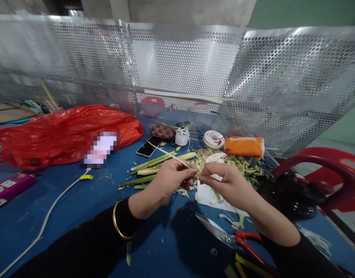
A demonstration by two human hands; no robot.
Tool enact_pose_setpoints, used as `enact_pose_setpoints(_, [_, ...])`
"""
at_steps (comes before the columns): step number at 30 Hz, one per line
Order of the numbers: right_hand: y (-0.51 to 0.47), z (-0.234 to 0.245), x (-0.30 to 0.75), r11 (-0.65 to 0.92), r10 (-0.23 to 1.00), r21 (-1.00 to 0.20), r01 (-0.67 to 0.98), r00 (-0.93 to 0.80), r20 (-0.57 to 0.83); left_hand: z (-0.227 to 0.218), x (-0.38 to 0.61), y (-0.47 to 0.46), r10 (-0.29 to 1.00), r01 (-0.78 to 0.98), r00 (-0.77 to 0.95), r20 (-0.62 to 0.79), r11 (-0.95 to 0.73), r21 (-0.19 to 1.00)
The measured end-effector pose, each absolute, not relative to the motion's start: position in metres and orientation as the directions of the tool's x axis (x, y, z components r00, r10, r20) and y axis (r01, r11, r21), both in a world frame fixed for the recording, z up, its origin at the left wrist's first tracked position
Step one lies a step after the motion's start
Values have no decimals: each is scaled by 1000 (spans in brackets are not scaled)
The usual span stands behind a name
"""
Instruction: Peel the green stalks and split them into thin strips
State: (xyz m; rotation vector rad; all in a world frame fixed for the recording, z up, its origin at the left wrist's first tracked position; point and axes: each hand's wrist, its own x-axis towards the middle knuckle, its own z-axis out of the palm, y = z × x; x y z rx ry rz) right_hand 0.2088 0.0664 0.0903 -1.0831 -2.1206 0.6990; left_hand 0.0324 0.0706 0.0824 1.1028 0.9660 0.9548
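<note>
My left hand (167,181) is closed around a thin, pale green plant stalk (173,155), whose far end points up and to the left. At the stalk's near end, the thumb and fingers of my right hand (231,181) are pinched together close to my left fingertips. Several green and whitish stalks (148,170) lie on the blue table (87,216) behind my left hand. Beyond my right hand is a heap of shredded plant strips (248,168), with white paper (205,195) partly beneath. Red-handled scissors (220,233) lie with their blades apart below my right hand.
A dark kettle (296,197) with a red handle stands at right. Behind the heap are an orange packet (243,146) and a white spool (213,139). A dark phone (150,146), a lit phone (101,150) on a cable, and a red plastic bag (58,131) lie left. Perforated metal (180,61) borders the back.
</note>
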Motion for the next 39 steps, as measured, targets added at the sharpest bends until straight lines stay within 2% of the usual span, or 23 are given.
enact_pose_setpoints(4, [62, 97, 210, 558, 823, -629, 541, -459, 335, 82, 32, 71, 963, -127, 233, -132, 164, 978])
enact_pose_setpoints(9, [58, 103, 210, 578, 792, -540, 612, -261, 552, 83, 30, 69, 915, -6, 360, -183, 198, 980])
enact_pose_setpoints(11, [60, 101, 208, 551, 824, -607, 573, -260, 503, 84, 31, 66, 878, 68, 433, -202, 192, 979])
enact_pose_setpoints(13, [62, 96, 204, 465, 885, -738, 489, -264, 383, 84, 33, 62, 848, 116, 476, -234, 203, 972])
enact_pose_setpoints(16, [64, 89, 200, 254, 947, -920, 297, -270, 174, 84, 36, 59, 828, 129, 495, -265, 232, 964])
enact_pose_setpoints(18, [65, 86, 200, 115, 950, -985, 127, -304, 72, 83, 37, 59, 819, 102, 508, -267, 250, 963])
enact_pose_setpoints(21, [67, 85, 204, -21, 906, -998, -53, -424, 4, 81, 35, 60, 792, 65, 553, -258, 268, 961])
enact_pose_setpoints(27, [73, 85, 214, -164, 765, -979, -118, -642, -51, 81, 29, 62, 722, 23, 644, -254, 313, 949])
enact_pose_setpoints(35, [78, 77, 218, -134, 722, -979, -151, -692, 8, 82, 28, 64, 642, 6, 719, -264, 375, 927])
enact_pose_setpoints(39, [77, 74, 212, -41, 805, -987, -153, -591, 58, 83, 30, 64, 696, -1, 664, -273, 365, 931])
